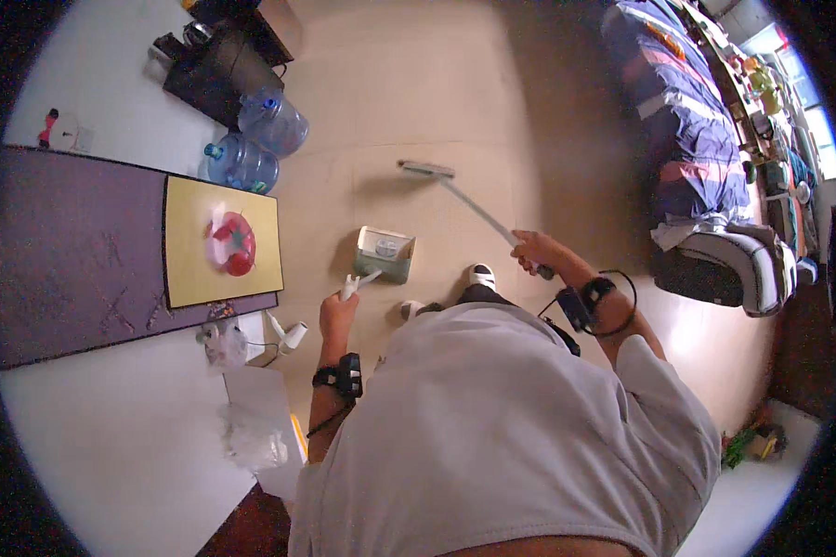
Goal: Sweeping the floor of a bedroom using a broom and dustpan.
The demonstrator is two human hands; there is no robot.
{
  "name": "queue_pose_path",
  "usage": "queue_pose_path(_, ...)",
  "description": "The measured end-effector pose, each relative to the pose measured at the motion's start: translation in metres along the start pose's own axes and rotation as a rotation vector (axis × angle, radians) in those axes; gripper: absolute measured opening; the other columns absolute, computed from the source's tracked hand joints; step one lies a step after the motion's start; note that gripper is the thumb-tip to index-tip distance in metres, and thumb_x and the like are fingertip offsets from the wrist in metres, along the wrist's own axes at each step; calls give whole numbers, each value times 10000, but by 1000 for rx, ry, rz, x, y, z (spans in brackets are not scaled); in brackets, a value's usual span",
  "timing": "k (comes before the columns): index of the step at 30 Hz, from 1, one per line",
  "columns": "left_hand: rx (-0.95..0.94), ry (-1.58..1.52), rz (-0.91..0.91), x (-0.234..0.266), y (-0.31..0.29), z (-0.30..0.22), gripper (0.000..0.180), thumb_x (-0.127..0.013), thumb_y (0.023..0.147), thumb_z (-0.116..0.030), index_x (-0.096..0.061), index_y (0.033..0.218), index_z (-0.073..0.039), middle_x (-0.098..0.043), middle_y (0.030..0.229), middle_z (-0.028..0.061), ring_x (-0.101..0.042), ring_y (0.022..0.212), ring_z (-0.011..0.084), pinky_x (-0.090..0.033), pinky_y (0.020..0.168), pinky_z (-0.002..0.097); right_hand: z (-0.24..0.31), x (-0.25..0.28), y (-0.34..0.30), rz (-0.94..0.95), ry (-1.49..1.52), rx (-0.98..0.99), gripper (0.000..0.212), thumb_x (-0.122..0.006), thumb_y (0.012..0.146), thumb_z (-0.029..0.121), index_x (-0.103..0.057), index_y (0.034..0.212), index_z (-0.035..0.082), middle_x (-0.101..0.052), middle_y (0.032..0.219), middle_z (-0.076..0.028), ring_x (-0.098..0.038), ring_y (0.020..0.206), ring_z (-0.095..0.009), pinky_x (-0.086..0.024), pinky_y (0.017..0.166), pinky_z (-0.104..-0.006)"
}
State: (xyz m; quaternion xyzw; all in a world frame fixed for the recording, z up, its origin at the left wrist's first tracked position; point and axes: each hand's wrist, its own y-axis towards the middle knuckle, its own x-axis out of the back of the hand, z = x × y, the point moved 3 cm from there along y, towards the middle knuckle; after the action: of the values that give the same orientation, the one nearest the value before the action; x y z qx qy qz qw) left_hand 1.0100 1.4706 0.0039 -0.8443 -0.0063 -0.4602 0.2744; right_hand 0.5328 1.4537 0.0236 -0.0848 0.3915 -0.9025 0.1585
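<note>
My left hand (337, 314) is closed round the white handle of a dustpan (397, 270). The pan is grey-green with a pale inner face and stands low over the floor, just ahead of my left foot. In my right hand (535, 251) is the long pale stick of a broom (476, 208), its fingers wrapped near the top end. The stick slants forward and left to a narrow broom head (427, 170) on or close to the floor, beyond the dustpan and apart from it. Its bristles are too small to make out.
On the left, a dark table (84, 251) bears a yellow mat (178, 243). Beyond stand large blue water bottles (242, 163). A white hair dryer (292, 335) is near my left arm. To the right are a bed with purple bedding (683, 139) and a grey padded seat (715, 269).
</note>
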Motion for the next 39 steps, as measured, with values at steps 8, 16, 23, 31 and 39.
queue_pose_path(8, -15, 2, 65, -29, -24, -38, 452, -636, 744, -418, -690, 941, -16, -668, 825, 228, -656, 816, 378, -498, 722, 442, -53, 27, -4, 105, 59, 54, 309, -628, 812, 226, -526, 1033, 35, -572, 653, -50, -547, 540, -142, -409, 440, -280)
queue_pose_path(16, -44, 38, 183, -67, -40, -96, 464, -621, 749, -434, -690, 990, -43, -675, 875, 214, -654, 855, 372, -496, 745, 443, -80, 29, -61, 256, -260, -91, 344, -560, 807, 116, -561, 1150, 105, -558, 638, -56, -499, 462, -142, -420, 386, -294)
queue_pose_path(23, -193, 133, 93, -78, -50, -114, 416, -652, 771, -390, -667, 867, 14, -653, 728, 202, -644, 682, 349, -482, 647, 430, -83, 77, -108, -19, 179, -235, 805, -658, 806, 47, -205, 1472, 37, -547, 614, -65, -502, 458, -167, -415, 362, -322)
queue_pose_path(31, -80, 178, 174, -89, -67, -142, 416, -618, 756, -396, -694, 1018, -82, -675, 865, 199, -652, 833, 372, -503, 723, 434, -132, 107, -54, -230, 85, -9, 266, -588, 834, 146, -493, 1047, 18, -571, 608, -56, -542, 455, -165, -416, 362, -324)
queue_pose_path(39, -95, 160, 118, -91, -70, -137, 416, -633, 765, -388, -690, 1034, -76, -677, 874, 205, -655, 835, 368, -501, 736, 434, -154, 77, -89, 104, 153, -219, 575, -568, 811, 83, -397, 1360, 80, -515, 632, -30, -518, 479, -132, -454, 403, -300)
